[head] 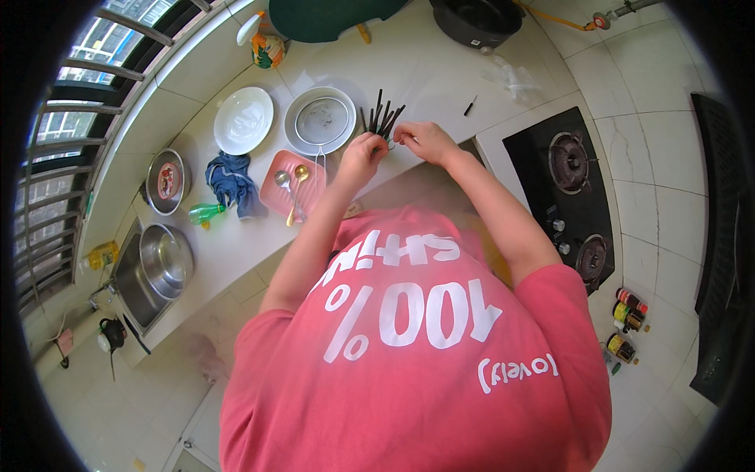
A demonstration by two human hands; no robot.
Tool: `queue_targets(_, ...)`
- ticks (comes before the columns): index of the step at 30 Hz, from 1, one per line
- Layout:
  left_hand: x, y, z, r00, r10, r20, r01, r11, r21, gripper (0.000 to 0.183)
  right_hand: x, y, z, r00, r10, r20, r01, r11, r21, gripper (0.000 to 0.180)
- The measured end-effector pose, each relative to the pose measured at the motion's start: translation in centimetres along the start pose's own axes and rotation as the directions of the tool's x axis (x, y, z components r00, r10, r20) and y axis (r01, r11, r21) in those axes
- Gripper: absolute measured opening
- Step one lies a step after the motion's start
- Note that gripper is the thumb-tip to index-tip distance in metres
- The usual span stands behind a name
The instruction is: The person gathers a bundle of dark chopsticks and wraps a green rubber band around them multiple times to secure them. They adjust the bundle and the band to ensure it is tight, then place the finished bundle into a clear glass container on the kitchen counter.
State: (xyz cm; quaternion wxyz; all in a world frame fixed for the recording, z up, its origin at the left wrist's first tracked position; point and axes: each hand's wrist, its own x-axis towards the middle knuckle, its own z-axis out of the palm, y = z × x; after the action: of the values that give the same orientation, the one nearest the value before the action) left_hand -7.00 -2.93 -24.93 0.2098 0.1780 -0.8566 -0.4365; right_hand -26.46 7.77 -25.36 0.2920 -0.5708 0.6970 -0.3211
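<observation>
A bundle of several dark chopsticks (383, 118) fans out above the near edge of the counter. My left hand (363, 156) is closed around their lower ends, which its fingers hide. Close on the right, my right hand (429, 141) has its fingers bent towards the bundle. A thin dark loop (391, 146) shows between the two hands; whether the right fingers grip it is too small to tell. Just left of the chopsticks, a wire-handled strainer (323, 120) rests in a round pale metal pan (290, 127).
A pink tray (274, 197) holds two spoons (284, 178). Beyond lie a white plate (243, 121), a blue cloth (233, 183) and a green bottle (206, 213). A metal basin (166, 259) sits at the sink (133, 289). The gas hob (531, 159) is at right; a dark pot (478, 23) stands behind.
</observation>
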Motion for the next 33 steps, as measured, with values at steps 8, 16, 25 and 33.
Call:
queue_targets(8, -0.2, 0.4, 0.5, 0.997, 0.008, -0.081, -0.003, 0.998, 0.063, 0.007, -3.4, -3.2, 3.5, 0.929, 0.299, -0.219, -0.207, 0.908, 0.363, 0.020)
queue_targets(16, 0.0, 0.0, 0.6, 0.997, 0.042, -0.063, -0.037, 0.996, 0.080, 0.008, -2.8, -2.9, 2.7, 0.964, -0.085, -0.251, 0.051, 0.989, -0.139, 0.014)
queue_targets(25, 0.2, -0.2, 0.4, 0.999, 0.040, -0.029, -0.038, 0.995, 0.088, 0.008, -1.6, -2.2, 2.1, 0.993, -0.029, -0.117, 0.033, 0.999, 0.033, 0.014)
queue_targets(33, 0.2, -0.2, 0.1, 0.999, 0.048, -0.026, -0.046, 0.997, 0.061, 0.007, -0.8, -1.1, 1.6, 0.971, 0.209, 0.113, -0.236, 0.887, 0.396, 0.018)
